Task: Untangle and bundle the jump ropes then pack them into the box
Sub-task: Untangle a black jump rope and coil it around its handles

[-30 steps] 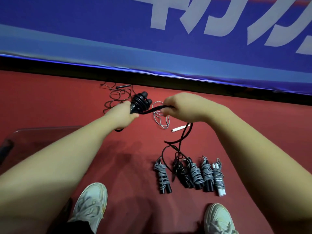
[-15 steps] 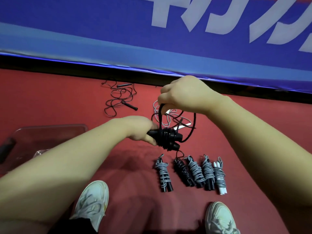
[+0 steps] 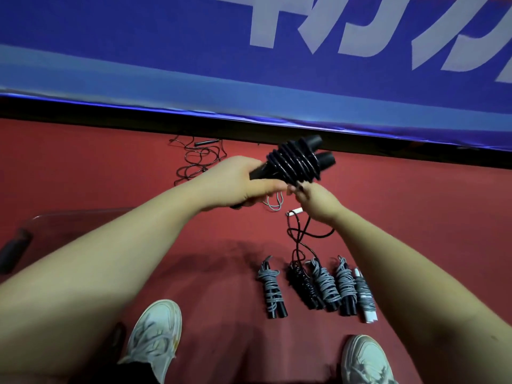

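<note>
My left hand (image 3: 243, 184) grips the two black handles of a black jump rope (image 3: 296, 162), with several turns of cord wound around them. My right hand (image 3: 315, 200) pinches the loose black cord (image 3: 297, 236) just below the coil; the rest of the cord hangs down to the floor. Several bundled ropes (image 3: 324, 286) lie in a row on the red floor below my hands. A tangled black rope (image 3: 194, 159) and a grey-white rope (image 3: 274, 202) lie loose farther away. The clear box (image 3: 80, 214) sits at the left, partly hidden by my left arm.
A blue banner (image 3: 194, 65) with white lettering runs along the far side above a dark strip. My two white shoes (image 3: 155, 331) stand on the red floor at the bottom. A dark object (image 3: 13, 248) lies at the left edge.
My left hand has lifted the handle bundle up and away, toward the banner. My right hand has dropped from above the bundle to just below it, carrying the cord around the handles.
</note>
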The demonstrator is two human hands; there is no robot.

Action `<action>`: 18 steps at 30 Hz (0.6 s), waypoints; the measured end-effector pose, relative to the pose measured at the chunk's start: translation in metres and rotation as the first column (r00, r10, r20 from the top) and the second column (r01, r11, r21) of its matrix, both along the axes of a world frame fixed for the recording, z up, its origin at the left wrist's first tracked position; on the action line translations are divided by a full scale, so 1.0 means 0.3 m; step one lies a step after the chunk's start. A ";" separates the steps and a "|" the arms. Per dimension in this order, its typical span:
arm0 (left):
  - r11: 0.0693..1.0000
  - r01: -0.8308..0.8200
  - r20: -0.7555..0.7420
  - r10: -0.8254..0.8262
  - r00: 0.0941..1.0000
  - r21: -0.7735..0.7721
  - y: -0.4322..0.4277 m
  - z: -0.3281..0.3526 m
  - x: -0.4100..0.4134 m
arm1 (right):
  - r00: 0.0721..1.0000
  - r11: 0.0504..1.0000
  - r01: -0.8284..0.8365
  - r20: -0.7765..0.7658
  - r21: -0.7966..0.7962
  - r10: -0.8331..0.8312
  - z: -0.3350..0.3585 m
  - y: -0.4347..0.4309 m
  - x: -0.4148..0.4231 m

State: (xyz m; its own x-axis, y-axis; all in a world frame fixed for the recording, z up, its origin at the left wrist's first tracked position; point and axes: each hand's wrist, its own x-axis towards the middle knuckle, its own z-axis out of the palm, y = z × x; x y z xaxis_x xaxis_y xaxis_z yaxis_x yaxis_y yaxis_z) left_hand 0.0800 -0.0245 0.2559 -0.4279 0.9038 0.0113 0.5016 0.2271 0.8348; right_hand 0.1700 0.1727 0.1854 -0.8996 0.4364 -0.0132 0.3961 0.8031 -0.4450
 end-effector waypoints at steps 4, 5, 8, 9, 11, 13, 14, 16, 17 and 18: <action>0.965 -0.167 0.558 0.028 0.829 0.200 0.004 0.011 -0.028 | 0.993 0.989 -0.048 -0.115 -0.142 0.032 -0.032 -0.014 -0.017; 0.951 -0.215 0.656 0.019 0.755 0.221 0.002 0.028 -0.037 | 0.991 0.983 -0.052 -0.129 -0.176 0.029 -0.034 -0.011 -0.025; 0.908 -0.344 0.781 0.031 0.624 0.239 -0.020 0.029 -0.093 | 0.994 0.976 -0.067 -0.099 -0.207 0.048 -0.034 -0.033 -0.014; 0.893 -0.382 0.810 0.036 0.586 0.237 -0.036 0.022 -0.114 | 0.997 0.970 -0.047 -0.074 -0.240 0.030 -0.045 -0.023 -0.009; 0.870 -0.444 0.825 0.081 0.559 0.215 -0.068 -0.011 -0.159 | 0.999 0.952 -0.004 -0.050 -0.305 -0.012 -0.057 -0.001 0.005; 0.856 -0.492 0.782 0.193 0.593 0.162 -0.103 -0.052 -0.206 | 0.996 0.941 0.039 -0.062 -0.337 -0.064 -0.045 0.015 0.016; 0.844 -0.522 0.750 0.264 0.607 0.125 -0.115 -0.075 -0.225 | 0.993 0.935 0.050 -0.080 -0.351 -0.083 -0.032 0.025 0.021; 0.810 -0.585 0.699 0.391 0.599 0.048 -0.131 -0.120 -0.253 | 0.992 0.950 0.026 -0.111 -0.310 -0.063 0.003 0.041 0.031; 0.789 -0.614 0.652 0.457 0.605 0.016 -0.136 -0.141 -0.262 | 0.995 0.972 -0.008 -0.095 -0.233 -0.014 0.026 0.050 0.035; 0.772 -0.635 0.565 0.532 0.631 -0.017 -0.140 -0.163 -0.273 | 0.997 0.991 -0.047 -0.060 -0.128 0.040 0.051 0.052 0.039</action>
